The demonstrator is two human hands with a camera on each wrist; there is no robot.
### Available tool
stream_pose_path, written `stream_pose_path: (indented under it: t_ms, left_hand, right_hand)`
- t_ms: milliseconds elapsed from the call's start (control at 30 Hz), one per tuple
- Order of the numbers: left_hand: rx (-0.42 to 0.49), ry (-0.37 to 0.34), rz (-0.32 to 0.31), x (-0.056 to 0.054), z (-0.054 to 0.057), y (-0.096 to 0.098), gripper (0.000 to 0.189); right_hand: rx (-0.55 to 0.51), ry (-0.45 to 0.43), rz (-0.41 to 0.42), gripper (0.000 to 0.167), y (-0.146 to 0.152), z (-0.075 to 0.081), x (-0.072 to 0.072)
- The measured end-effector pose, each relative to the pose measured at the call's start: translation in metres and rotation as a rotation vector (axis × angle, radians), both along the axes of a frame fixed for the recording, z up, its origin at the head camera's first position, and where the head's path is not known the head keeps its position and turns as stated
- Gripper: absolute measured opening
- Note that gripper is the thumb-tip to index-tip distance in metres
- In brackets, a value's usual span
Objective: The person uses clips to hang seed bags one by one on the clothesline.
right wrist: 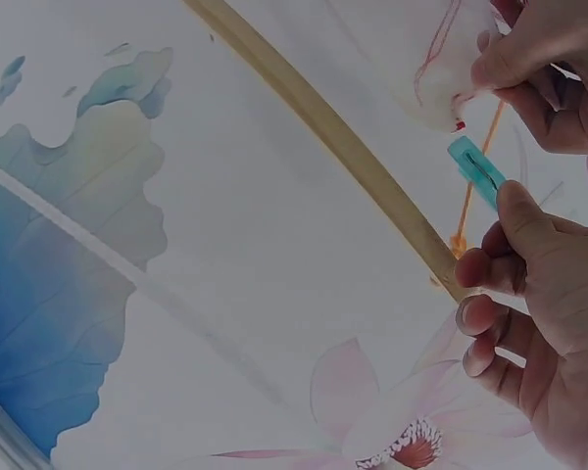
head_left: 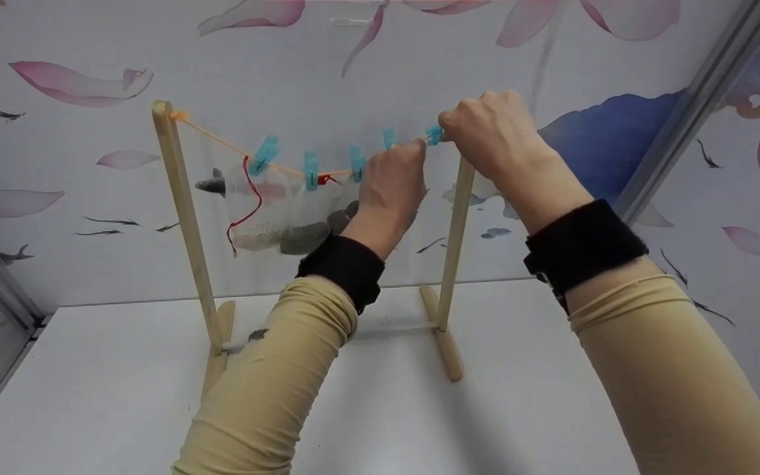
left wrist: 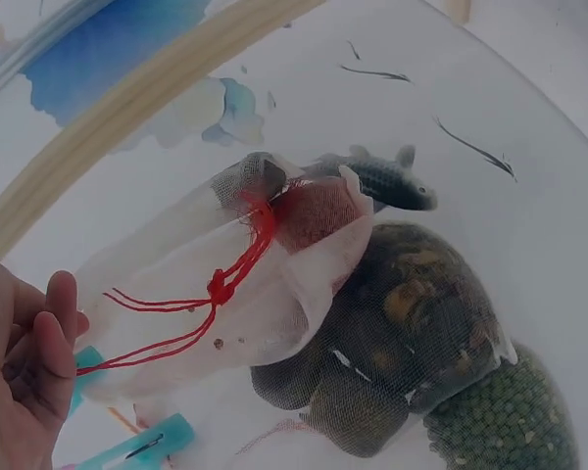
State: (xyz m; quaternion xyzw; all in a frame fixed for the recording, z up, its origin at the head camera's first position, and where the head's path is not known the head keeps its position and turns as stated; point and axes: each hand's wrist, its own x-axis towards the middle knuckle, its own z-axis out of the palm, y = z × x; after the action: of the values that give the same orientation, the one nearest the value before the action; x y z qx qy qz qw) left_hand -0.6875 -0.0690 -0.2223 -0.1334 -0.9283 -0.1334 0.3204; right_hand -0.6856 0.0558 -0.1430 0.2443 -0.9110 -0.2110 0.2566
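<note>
My right hand (head_left: 502, 132) pinches a teal clothespin (right wrist: 477, 171) beside the orange line (head_left: 215, 137), near the right post. Close to its left, my left hand (head_left: 393, 185) pinches the edge of a sheer white drawstring bag (left wrist: 201, 333) at the line. Red cords (left wrist: 216, 286) hang knotted from this bag, and something reddish-brown shows at its far end. Other sheer bags hang alongside; one contains green beans (left wrist: 510, 416), another dark lumps (left wrist: 412, 304). Several teal clothespins (head_left: 311, 170) sit along the sagging line. In the head view, my left hand hides part of the line.
The line is tied to the left wooden post (head_left: 185, 231) of a frame; the right post (head_left: 457, 251) stands below my right hand. Its feet (head_left: 449, 353) rest on a white table (head_left: 518, 396). A wall (head_left: 353, 86) printed with petals and fish stands close behind.
</note>
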Motion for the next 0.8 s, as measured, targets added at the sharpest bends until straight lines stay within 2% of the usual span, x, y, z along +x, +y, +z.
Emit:
stream_pose_path:
  t_ms: [133,233,333,533,667,800]
  left_hand:
    - [0.048,0.045,0.003,-0.002,0.000,-0.004,0.015]
    - [0.039,0.087,0.010,-0.003,-0.001,-0.007,0.014]
    - [0.032,0.099,0.025,-0.004,-0.002,-0.009,0.013]
    - [0.115,0.085,0.002,-0.004,0.002,-0.010,0.014]
    - [0.174,0.057,-0.015,-0.003,-0.001,-0.012,0.014]
    - [0.201,-0.004,-0.049,0.002,-0.003,-0.017,0.018]
  right_hand:
    - [0.058,-0.012,0.010,0.026,-0.004,0.000,0.002]
    - [0.091,-0.011,0.010,0.028,-0.006,0.001,0.004]
    - [0.125,-0.012,0.006,0.029,-0.007,0.003,0.007]
    - [0.149,0.006,0.044,0.020,-0.008,0.001,0.008]
    - [0.130,0.023,0.052,0.012,-0.011,-0.005,0.007]
    - [0.094,0.041,0.034,0.021,-0.012,-0.012,0.004]
